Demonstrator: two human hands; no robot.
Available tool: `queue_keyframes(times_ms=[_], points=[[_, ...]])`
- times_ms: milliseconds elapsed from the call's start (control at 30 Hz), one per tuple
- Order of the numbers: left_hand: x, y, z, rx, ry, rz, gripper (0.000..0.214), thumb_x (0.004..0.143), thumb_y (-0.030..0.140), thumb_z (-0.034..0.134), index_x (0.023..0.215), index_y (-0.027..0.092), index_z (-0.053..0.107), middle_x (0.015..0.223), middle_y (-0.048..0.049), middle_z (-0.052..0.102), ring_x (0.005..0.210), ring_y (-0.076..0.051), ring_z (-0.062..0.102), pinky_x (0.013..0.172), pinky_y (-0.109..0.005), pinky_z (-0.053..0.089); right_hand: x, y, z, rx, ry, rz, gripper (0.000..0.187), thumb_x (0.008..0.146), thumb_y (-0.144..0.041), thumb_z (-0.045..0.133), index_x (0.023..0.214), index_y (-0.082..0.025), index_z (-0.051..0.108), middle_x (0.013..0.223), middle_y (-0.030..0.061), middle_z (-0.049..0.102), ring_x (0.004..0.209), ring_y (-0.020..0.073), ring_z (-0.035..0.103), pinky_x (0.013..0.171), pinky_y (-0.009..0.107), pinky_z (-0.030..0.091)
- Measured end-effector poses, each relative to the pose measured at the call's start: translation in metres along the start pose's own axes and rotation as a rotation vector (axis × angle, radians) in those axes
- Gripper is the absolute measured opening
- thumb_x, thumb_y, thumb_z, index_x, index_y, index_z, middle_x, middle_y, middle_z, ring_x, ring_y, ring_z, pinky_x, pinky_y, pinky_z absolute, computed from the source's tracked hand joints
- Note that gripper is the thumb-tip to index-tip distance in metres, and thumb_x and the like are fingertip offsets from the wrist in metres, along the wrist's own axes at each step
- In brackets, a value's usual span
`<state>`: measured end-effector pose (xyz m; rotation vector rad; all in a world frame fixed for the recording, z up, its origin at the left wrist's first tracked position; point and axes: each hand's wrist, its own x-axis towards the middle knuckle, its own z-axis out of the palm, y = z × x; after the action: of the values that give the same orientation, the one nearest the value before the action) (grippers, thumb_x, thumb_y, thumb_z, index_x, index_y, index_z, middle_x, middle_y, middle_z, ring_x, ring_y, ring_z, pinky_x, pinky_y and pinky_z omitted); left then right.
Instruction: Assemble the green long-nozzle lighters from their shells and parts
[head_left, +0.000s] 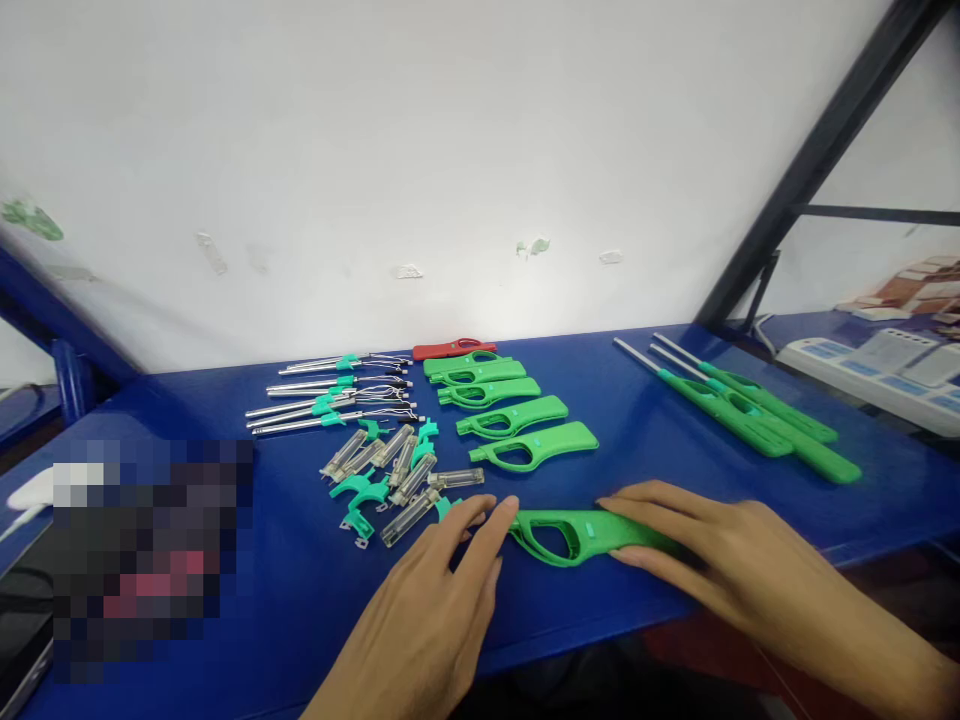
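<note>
A green lighter casing (611, 532) lies lengthwise between my two hands near the table's front edge, its trigger opening towards the left. The fingers of my left hand (442, 590) close on its narrow front end. At the broad handle end my right hand (720, 545) grips it between thumb and fingers, hiding part of the handle. Just beyond my left hand lie clear lighter fuel tanks (411, 518) and teal trigger pieces (361, 490), loosely heaped. More green casings (551, 447) lie in a row behind, with a red casing (454, 349) farthest back.
Metal lighter tubes with wires (292, 410) lie at the back left of the blue table (300, 640). Several assembled green lighters (750, 415) rest at the right. A pixelated patch (150, 560) covers the left side. Behind stands a white wall (450, 180) with dark shelf posts.
</note>
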<state>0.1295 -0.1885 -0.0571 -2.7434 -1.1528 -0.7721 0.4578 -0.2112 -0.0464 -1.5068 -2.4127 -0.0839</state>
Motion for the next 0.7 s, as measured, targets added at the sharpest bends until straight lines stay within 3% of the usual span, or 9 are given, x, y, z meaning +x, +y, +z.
queue_keyframes(times_ms=[167, 367, 467, 533, 633, 700], points=[[0.0, 0.001, 0.0, 0.011, -0.001, -0.016, 0.049, 0.115, 0.022, 0.039, 0.164, 0.027, 0.04, 0.149, -0.0106, 0.07, 0.127, -0.024, 0.077, 0.101, -0.042, 0.068, 0.001, 0.002, 0.003, -0.05, 0.017, -0.02, 0.043, 0.113, -0.059, 0.048, 0.143, -0.036, 0.071, 0.136, 0.003, 0.08, 0.094, 0.0259, 0.086, 0.072, 0.036, 0.07], [-0.002, -0.001, 0.001, 0.043, 0.021, -0.005, 0.049, 0.114, 0.021, 0.039, 0.163, 0.026, 0.042, 0.147, -0.008, 0.071, 0.127, -0.023, 0.077, 0.1, -0.039, 0.068, 0.028, 0.009, 0.01, -0.063, 0.098, 0.025, 0.048, 0.112, -0.065, 0.045, 0.142, -0.037, 0.071, 0.134, 0.0035, 0.076, 0.085, 0.0238, 0.084, 0.067, 0.037, 0.068], [-0.004, -0.003, 0.001, 0.067, 0.019, 0.005, 0.05, 0.114, 0.022, 0.04, 0.164, 0.027, 0.042, 0.15, -0.0066, 0.07, 0.128, -0.02, 0.076, 0.102, -0.035, 0.067, 0.038, 0.016, 0.008, -0.099, 0.175, 0.104, 0.056, 0.108, -0.073, 0.047, 0.141, -0.036, 0.071, 0.131, 0.005, 0.076, 0.087, 0.0248, 0.082, 0.067, 0.036, 0.065], [-0.005, -0.004, 0.001, 0.072, 0.028, 0.014, 0.049, 0.114, 0.022, 0.041, 0.163, 0.026, 0.044, 0.149, -0.0063, 0.071, 0.127, -0.02, 0.076, 0.102, -0.032, 0.066, 0.038, 0.026, 0.0, -0.129, 0.212, 0.17, 0.054, 0.108, -0.074, 0.047, 0.131, -0.035, 0.076, 0.129, 0.005, 0.077, 0.095, 0.0257, 0.082, 0.075, 0.036, 0.064], [-0.005, -0.006, 0.001, 0.073, 0.037, 0.034, 0.049, 0.114, 0.02, 0.042, 0.162, 0.026, 0.046, 0.149, -0.0062, 0.07, 0.125, -0.019, 0.077, 0.104, -0.033, 0.065, 0.029, 0.055, -0.022, -0.205, 0.267, 0.345, 0.055, 0.11, -0.07, 0.042, 0.113, -0.031, 0.08, 0.123, 0.0072, 0.079, 0.105, 0.0295, 0.08, 0.084, 0.038, 0.06], [-0.005, -0.006, 0.001, 0.074, 0.045, 0.047, 0.05, 0.113, 0.018, 0.042, 0.162, 0.025, 0.047, 0.149, -0.0068, 0.07, 0.125, -0.02, 0.077, 0.106, -0.034, 0.065, 0.022, 0.081, -0.035, -0.272, 0.254, 0.498, 0.054, 0.111, -0.067, 0.043, 0.115, -0.027, 0.08, 0.125, 0.0111, 0.079, 0.102, 0.0335, 0.08, 0.078, 0.041, 0.056]])
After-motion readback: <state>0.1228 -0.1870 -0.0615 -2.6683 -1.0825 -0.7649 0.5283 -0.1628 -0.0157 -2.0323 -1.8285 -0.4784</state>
